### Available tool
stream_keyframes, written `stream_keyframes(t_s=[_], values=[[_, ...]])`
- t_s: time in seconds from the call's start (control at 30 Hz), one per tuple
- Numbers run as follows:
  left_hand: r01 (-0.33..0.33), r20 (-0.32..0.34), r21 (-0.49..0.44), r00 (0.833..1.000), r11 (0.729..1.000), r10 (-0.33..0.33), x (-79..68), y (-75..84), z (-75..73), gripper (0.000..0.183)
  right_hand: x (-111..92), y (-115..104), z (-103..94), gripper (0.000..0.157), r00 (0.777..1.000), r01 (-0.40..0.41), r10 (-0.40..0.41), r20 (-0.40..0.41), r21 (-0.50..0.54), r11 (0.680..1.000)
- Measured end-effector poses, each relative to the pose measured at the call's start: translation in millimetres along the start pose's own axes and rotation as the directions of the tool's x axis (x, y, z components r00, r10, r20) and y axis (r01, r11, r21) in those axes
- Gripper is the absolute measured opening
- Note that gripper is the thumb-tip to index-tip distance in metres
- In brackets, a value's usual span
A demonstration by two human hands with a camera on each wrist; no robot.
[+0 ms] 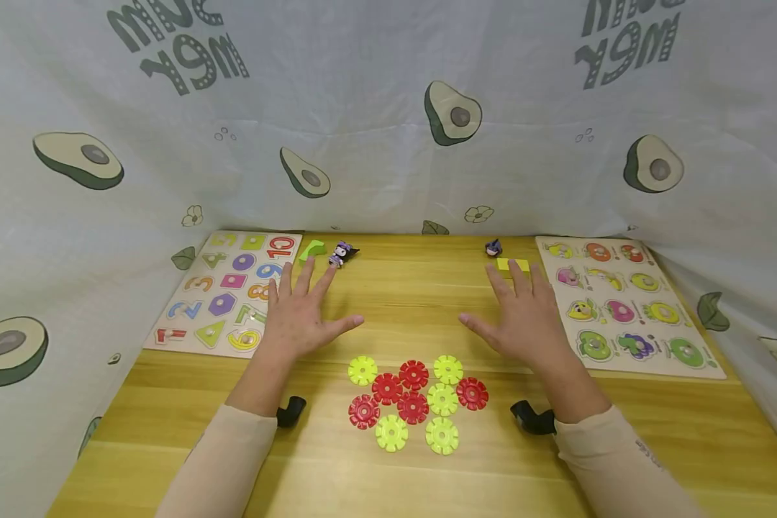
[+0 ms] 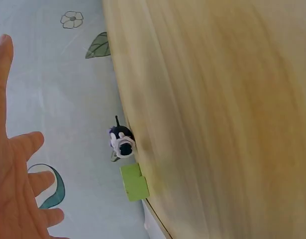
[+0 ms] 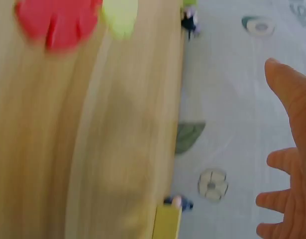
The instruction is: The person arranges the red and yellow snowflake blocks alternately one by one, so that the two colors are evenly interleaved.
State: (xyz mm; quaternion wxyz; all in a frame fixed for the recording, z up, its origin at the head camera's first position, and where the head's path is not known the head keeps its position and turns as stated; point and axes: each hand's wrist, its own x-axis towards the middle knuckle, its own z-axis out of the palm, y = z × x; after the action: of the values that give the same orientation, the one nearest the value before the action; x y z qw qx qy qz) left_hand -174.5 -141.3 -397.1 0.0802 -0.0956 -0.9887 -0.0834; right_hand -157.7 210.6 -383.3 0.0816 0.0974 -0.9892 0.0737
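Both hands hover palm down with fingers spread, holding nothing. In the head view my left hand [image 1: 298, 316] is over the right edge of the number puzzle board [image 1: 188, 288], its fingertips toward a green block [image 1: 312, 250] and a small black-and-white figurine [image 1: 341, 254]. My right hand [image 1: 524, 316] is beside the fruit puzzle board [image 1: 628, 309], fingertips near a yellow block [image 1: 513, 265] and a small dark purple figurine [image 1: 493, 247]. Between the forearms lie several notched plastic discs, among them a red disc [image 1: 414, 406] and a yellow disc [image 1: 442, 435].
A light wood table [image 1: 388, 475] runs back to a hanging cloth [image 1: 375, 158] printed with avocados. One black curved object [image 1: 291, 411] sticks out beside the left forearm, and another black curved object [image 1: 532, 417] beside the right forearm.
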Motion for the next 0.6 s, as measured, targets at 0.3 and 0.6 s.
stream_keyframes(t_s=[0.3,0.6], values=[[-0.148,-0.036,-0.137,0.989,0.979,0.145,-13.4,5.0,-5.4,0.086,-5,-57,9.4,0.082,0.975,0.213,-0.221,0.02,0.2,0.956],[-0.155,0.244,-0.549,0.911,0.822,0.334,-42.9,10.0,-9.2,0.045,-2,-105,37.9,0.058,0.902,0.262,-0.38,0.205,0.439,0.859]])
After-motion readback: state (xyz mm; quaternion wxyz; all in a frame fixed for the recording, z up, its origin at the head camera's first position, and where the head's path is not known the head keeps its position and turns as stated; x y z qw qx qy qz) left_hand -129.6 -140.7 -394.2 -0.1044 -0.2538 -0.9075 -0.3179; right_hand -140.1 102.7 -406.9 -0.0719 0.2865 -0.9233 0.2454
